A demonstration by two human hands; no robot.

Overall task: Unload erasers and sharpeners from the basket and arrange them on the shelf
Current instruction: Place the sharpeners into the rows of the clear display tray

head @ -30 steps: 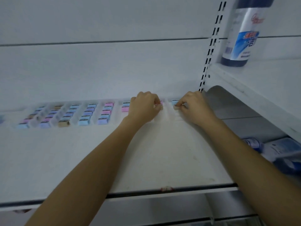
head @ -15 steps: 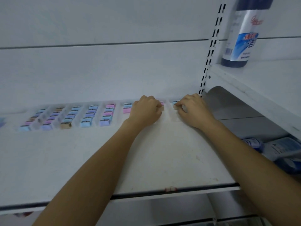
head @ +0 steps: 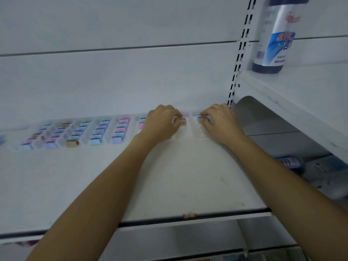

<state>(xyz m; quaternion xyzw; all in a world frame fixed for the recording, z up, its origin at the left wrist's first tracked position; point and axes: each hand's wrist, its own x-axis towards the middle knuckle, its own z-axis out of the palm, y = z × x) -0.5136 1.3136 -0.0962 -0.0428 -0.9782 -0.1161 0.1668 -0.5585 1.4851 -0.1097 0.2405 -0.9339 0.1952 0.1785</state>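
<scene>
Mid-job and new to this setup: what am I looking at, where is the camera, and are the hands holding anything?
No machine here: a person works with two bare hands, and the one camera sits on their head, looking forward and down. The left hand and right hand reach to the back of a white shelf. Rows of small pastel blocks lie there in clear lanes, left of the hands. Curled fingers meet a tan block at the left hand and a blue block at the right. Whether they pinch or only nudge is unclear. A bottle stands on a higher shelf to the right.
</scene>
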